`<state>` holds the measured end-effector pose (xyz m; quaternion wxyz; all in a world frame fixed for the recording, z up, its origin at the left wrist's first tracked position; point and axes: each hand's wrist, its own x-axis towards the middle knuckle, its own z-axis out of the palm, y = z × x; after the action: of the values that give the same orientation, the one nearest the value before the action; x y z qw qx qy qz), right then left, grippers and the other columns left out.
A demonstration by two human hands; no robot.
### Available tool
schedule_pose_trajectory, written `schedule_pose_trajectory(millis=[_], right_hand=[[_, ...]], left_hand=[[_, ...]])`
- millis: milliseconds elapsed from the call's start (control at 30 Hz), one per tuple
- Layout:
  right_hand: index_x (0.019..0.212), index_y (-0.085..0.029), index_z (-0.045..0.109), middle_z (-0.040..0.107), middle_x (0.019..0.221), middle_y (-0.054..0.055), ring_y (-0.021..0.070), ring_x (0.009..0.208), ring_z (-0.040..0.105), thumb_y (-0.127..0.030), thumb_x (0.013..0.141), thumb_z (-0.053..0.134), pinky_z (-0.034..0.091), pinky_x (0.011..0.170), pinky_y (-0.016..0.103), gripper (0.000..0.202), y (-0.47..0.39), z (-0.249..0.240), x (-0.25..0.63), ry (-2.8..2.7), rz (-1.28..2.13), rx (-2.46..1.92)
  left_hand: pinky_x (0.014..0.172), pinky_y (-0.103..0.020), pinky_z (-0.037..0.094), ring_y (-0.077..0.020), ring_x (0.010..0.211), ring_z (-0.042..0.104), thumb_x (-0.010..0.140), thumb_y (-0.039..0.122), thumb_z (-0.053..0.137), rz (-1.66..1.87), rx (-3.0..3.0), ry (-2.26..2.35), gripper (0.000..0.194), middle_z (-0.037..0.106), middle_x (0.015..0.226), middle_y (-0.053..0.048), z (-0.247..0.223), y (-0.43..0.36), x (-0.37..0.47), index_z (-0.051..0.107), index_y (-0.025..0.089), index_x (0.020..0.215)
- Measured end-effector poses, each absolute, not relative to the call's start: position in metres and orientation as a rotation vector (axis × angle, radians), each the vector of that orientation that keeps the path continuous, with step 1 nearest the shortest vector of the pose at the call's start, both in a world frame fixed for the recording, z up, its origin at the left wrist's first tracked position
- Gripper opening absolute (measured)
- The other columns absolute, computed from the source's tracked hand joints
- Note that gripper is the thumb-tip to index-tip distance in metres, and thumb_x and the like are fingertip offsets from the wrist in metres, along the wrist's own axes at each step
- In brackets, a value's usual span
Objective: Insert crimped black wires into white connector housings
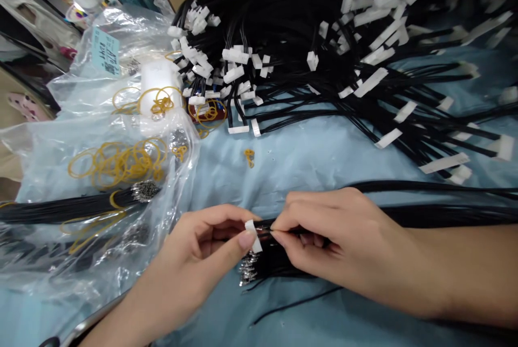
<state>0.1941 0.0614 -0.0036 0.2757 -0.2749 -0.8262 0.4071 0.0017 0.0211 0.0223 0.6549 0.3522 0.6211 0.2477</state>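
Head view: at lower centre, the left hand (194,260) pinches a white connector (254,238) between thumb and fingers, apparently steadying it; the right thumb and forefinger of the right hand (335,233) clamp black wires (265,224) just beside it. Metal tips (247,269) face left, probably for reach. Fingers hide the wires' seating; upper-right plugs (488,28) blur.

Blue sheet (299,158), black wires (275,7) with white connectors (371,82), clear plastic bags (44,147), yellow rubber band (249,157)

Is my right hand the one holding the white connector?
No, the left hand holds the white connector between thumb and finger, while the right hand pinches black wire beside it.
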Motion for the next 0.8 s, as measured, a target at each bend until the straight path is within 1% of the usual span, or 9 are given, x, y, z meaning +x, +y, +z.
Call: schedule_pose_trajectory(millis=[167,267,367,500,600,700,800], right_hand=[[0.073,-0.012,0.057,0.047,0.062,-0.005,0.0021,0.052,0.04,-0.006,0.081,0.051,0.032,0.049,0.014,0.012,0.0613,-0.0049,0.1942,-2.198,1.107,-0.701],[0.072,-0.013,0.056,0.047,0.062,-0.005,0.0028,0.052,0.04,-0.006,0.082,0.05,0.032,0.048,0.014,0.014,0.0614,-0.0037,0.1946,-2.211,1.097,-0.707],[0.071,-0.013,0.055,0.047,0.062,-0.004,0.0034,0.052,0.04,-0.006,0.083,0.048,0.033,0.049,0.015,0.015,0.0616,-0.0024,0.1948,-2.243,1.113,-0.73],[0.071,-0.013,0.056,0.047,0.063,-0.004,0.0036,0.053,0.04,-0.005,0.082,0.047,0.033,0.049,0.015,0.016,0.0623,-0.0023,0.1942,-2.237,1.124,-0.695],[0.069,-0.012,0.055,0.046,0.062,-0.004,0.0035,0.052,0.039,-0.004,0.081,0.047,0.033,0.049,0.015,0.017,0.0626,-0.0024,0.1933,-2.24,1.111,-0.692],[0.071,-0.012,0.057,0.046,0.062,-0.004,0.0035,0.052,0.04,-0.005,0.082,0.047,0.033,0.049,0.015,0.017,0.0626,-0.0017,0.193,-2.245,1.114,-0.685],[0.073,-0.011,0.058,0.047,0.063,-0.003,0.0035,0.053,0.04,-0.005,0.083,0.048,0.033,0.05,0.015,0.016,0.063,-0.0013,0.1933,-2.253,1.128,-0.658]], left_hand=[[0.057,-0.009,0.051,-0.0074,0.065,0.065,0.072,0.023,0.074,0.592,0.797,1.477,0.012,0.077,0.076,0.001,0.0222,0.0187,0.0019,0.074,0.02,0.084],[0.056,-0.008,0.049,-0.007,0.064,0.064,0.073,0.021,0.074,0.606,0.807,1.46,0.01,0.076,0.071,0.003,0.0225,0.0197,0.0019,0.074,0.022,0.083],[0.058,-0.009,0.05,-0.0074,0.066,0.065,0.074,0.021,0.073,0.598,0.806,1.425,0.012,0.076,0.071,0.004,0.0224,0.0213,0.0014,0.075,0.024,0.085],[0.062,-0.01,0.051,-0.0083,0.069,0.066,0.075,0.022,0.072,0.589,0.806,1.396,0.013,0.075,0.071,0.003,0.021,0.0209,0.0005,0.076,0.024,0.088],[0.063,-0.011,0.05,-0.0086,0.07,0.066,0.076,0.024,0.072,0.61,0.807,1.392,0.015,0.076,0.075,0.002,0.0184,0.0184,-0.0003,0.075,0.022,0.09],[0.062,-0.012,0.05,-0.009,0.07,0.066,0.076,0.026,0.072,0.621,0.826,1.419,0.014,0.077,0.082,0.0,0.0176,0.0167,-0.0006,0.073,0.02,0.089],[0.062,-0.012,0.05,-0.0088,0.07,0.065,0.076,0.025,0.071,0.585,0.861,1.421,0.013,0.077,0.08,0.0,0.0198,0.0179,-0.0002,0.073,0.019,0.088]])
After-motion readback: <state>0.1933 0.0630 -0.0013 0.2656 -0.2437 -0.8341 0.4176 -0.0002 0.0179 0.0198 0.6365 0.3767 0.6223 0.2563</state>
